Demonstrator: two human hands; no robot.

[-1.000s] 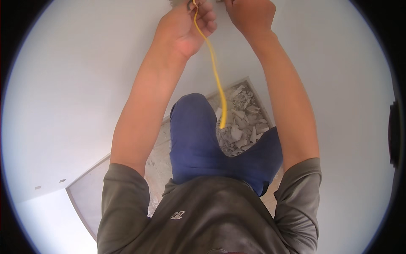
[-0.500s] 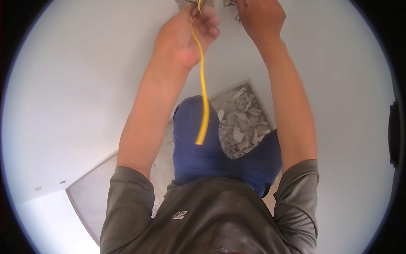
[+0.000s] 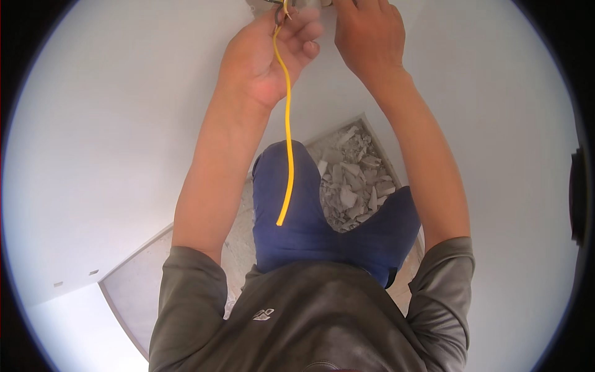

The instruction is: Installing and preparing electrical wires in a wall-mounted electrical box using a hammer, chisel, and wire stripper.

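Half-curled and loose, the outer fingers of the left hand point(image 3: 260, 59) lie open at the top centre of the frame, palm showing; whether thumb and forefinger pinch the yellow cable point(image 3: 288, 118) I cannot tell, since they blur and crowd near the upper edge. Just right of it, the right hand point(image 3: 370, 43) shows its back, fingertips cut off, so its hold cannot be told either.

Nearest, the dark shirt point(image 3: 334, 297) fills the lower centre. Both forearms rise from its sleeves and converge upward, seemingly because the hands meet over one small spot. The cable runs across the left palm and down to the middle of the frame, its lower end free; it probably hangs that way because only its top is supported, and its slight bow suggests stiffness. A short dark wire point(image 3: 277, 15) curves beside its upper part.

Beyond the cable's tip are blue trousers point(image 3: 297, 235), knees parted, with broken rubble point(image 3: 350, 177) showing between them. Behind the hands, a grey patch point(image 3: 257, 7) interrupts the pale wall point(image 3: 155, 93) at the upper edge.
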